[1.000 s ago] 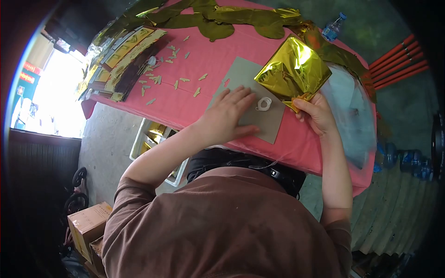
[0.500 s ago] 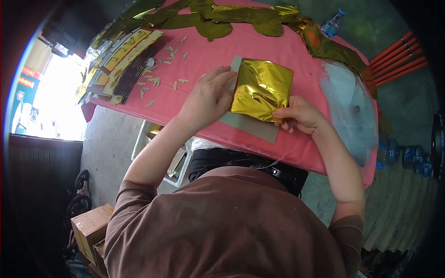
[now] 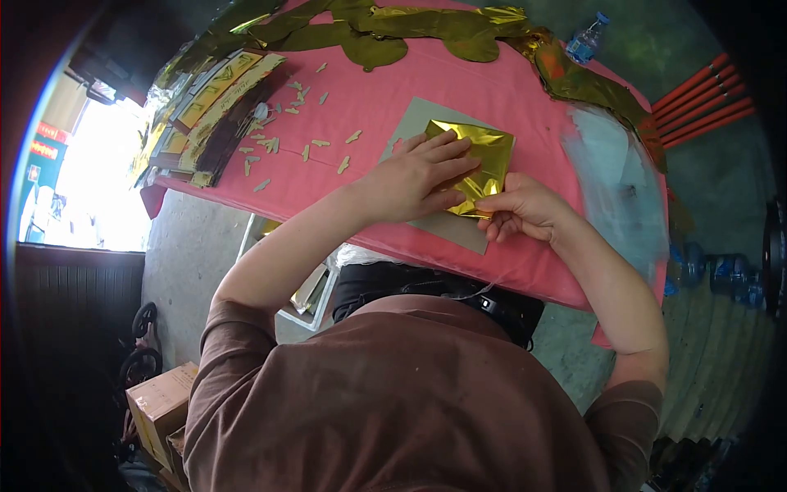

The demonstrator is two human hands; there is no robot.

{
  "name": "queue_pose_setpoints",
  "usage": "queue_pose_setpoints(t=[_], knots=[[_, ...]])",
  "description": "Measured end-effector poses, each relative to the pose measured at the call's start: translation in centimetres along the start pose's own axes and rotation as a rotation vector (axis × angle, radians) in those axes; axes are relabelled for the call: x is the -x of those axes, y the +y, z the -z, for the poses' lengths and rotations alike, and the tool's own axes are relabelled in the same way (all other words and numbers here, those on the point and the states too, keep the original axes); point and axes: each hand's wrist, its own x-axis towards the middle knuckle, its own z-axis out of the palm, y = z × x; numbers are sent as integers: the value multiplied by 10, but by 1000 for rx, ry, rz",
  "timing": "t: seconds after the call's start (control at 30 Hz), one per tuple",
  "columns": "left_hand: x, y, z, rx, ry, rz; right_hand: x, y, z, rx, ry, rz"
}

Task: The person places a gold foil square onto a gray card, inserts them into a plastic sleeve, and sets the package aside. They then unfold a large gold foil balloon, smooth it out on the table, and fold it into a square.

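Note:
A shiny gold foil square [image 3: 495,156] lies over a grey board [image 3: 447,230] on the pink-covered table. My left hand [image 3: 418,178] rests on the left part of the foil, its fingers stretched out and hiding that side. At the foil's lower right corner, my right hand [image 3: 518,210] pinches the edge between thumb and fingers. The grey board shows beyond the foil at the upper left and below.
Small cut pieces [image 3: 270,145] are scattered on the pink cloth [image 3: 443,78], beside stacked printed packets [image 3: 215,102]. Gold foil balloons [image 3: 373,49] line the far edge, near a water bottle [image 3: 587,39]. Clear plastic bags [image 3: 615,184] lie at the right.
My left hand has moved right from the foil's left edge onto its surface, with fingers spread. More of the grey board shows at the upper left. My right hand keeps its pinch.

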Motion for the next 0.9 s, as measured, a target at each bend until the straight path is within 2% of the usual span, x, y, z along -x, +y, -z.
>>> queue_pose_setpoints(t=[0.23,0.3,0.33,0.4,0.43,0.5,0.53,0.6,0.63,0.7,0.73,0.8,0.9], knots=[[0,0,-4,-90,-66,-3,6,-10,-4,199,44,-11],[0,0,-3,-97,-73,-4,9,-18,-1,539,53,-42],[0,0,-3,-104,-77,-4,10,-19,0,538,54,-42],[0,0,-4,-108,-85,4,13,-20,3,941,341,20],[0,1,-4,-112,-93,14,16,-21,3,940,344,18],[0,1,-3,-107,-92,12,22,-19,1,1106,592,385],[0,1,-2,-104,-91,13,19,-13,2,1107,593,383],[-1,0,-3,-108,-88,7,7,5,3,1187,693,902],[-1,0,-3,-111,-86,0,3,10,0,1186,692,903],[-3,0,0,-104,-90,0,-3,15,-5,1292,508,972],[-3,0,1,-97,-93,0,-4,16,-5,1291,508,971],[-4,-2,0,-102,-94,-6,-6,17,-4,1357,417,725],[-3,-6,-4,-103,-86,-11,-12,19,2,1408,427,643]])
